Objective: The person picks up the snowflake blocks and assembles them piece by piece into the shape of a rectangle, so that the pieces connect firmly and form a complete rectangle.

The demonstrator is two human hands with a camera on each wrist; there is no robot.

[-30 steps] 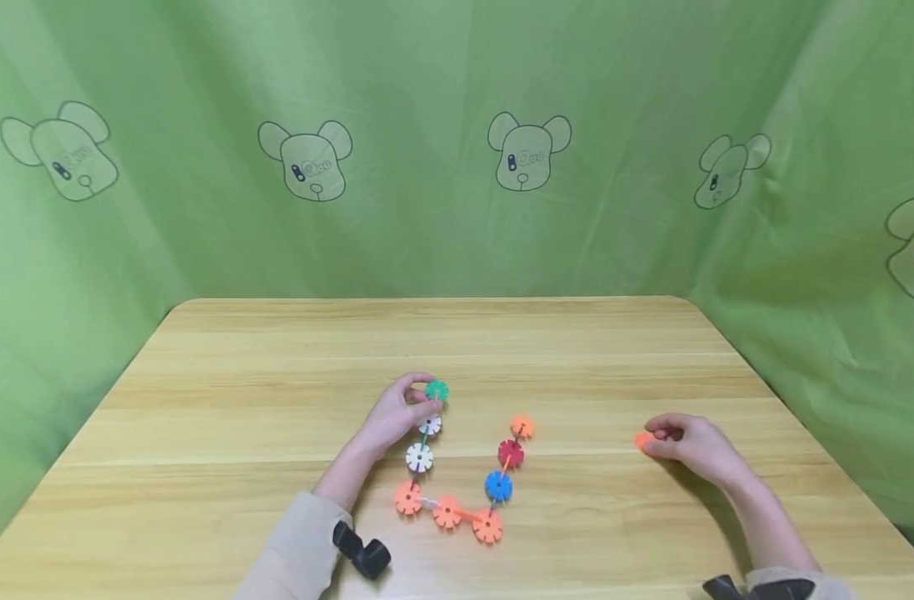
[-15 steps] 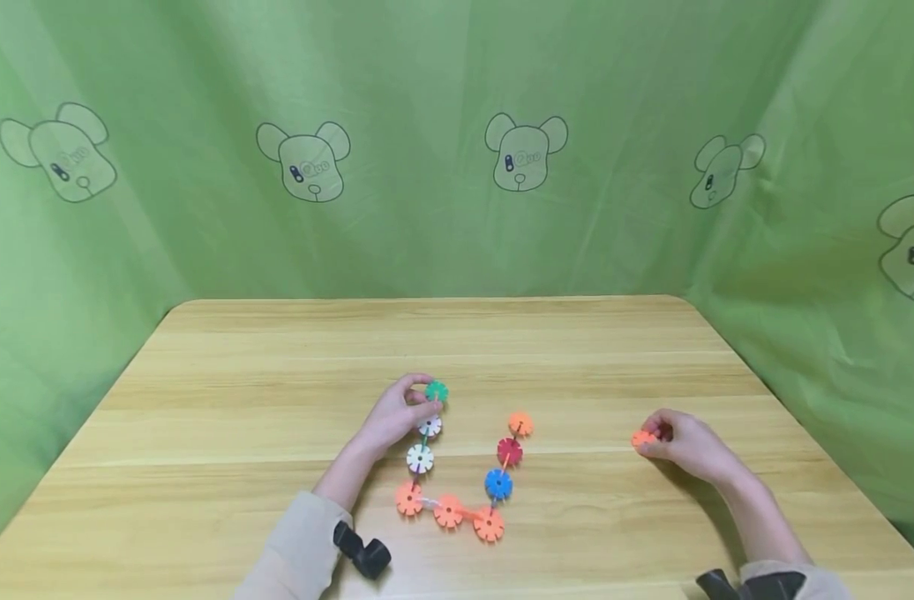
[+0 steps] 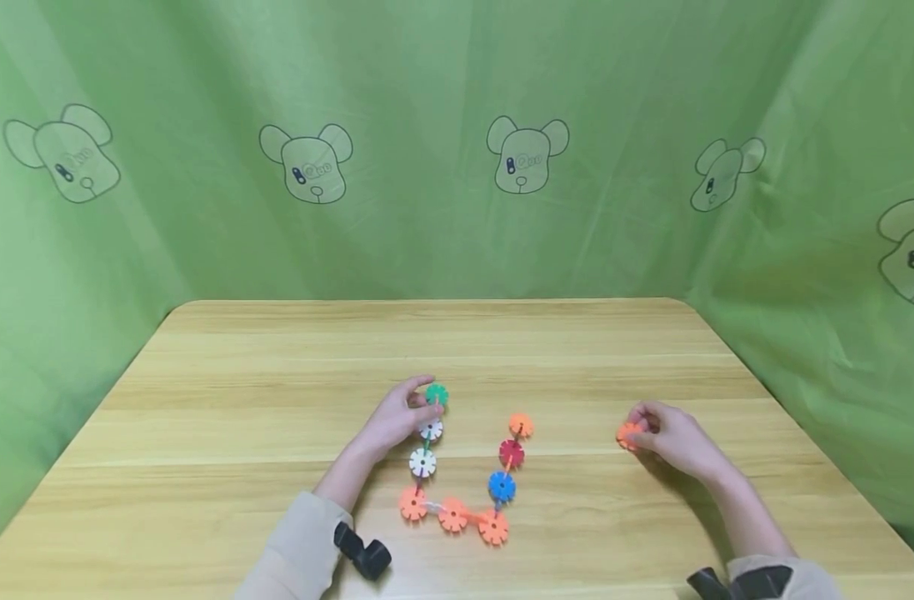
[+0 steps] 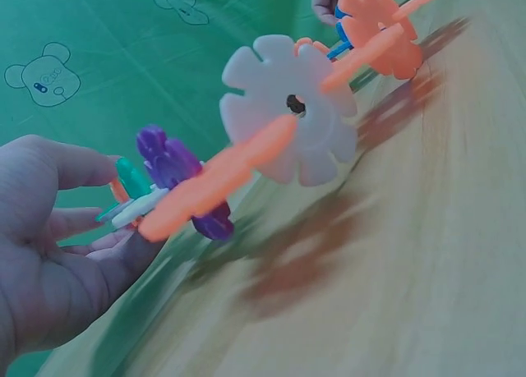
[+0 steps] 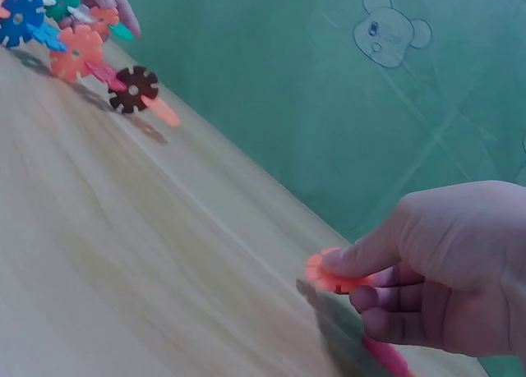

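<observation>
A U-shaped chain of slotted snowflake discs lies in the middle of the head view, its flat discs joined by others on edge. My left hand grips the chain's upper left end, thumb and fingers at the green disc and the white disc under it. Along the base run several orange discs; a blue disc, a red disc and an orange disc climb the right side. Off to the right, my right hand pinches a separate orange disc between thumb and fingers.
A pink piece shows below the right hand in the right wrist view; I cannot tell whether it is held. The wooden table ends at a green curtain with printed bear heads. Black straps sit on both sleeves.
My right hand has moved left and slightly away from me, carrying the orange disc nearer the chain. My left hand keeps its hold on the chain's upper left end, almost still.
</observation>
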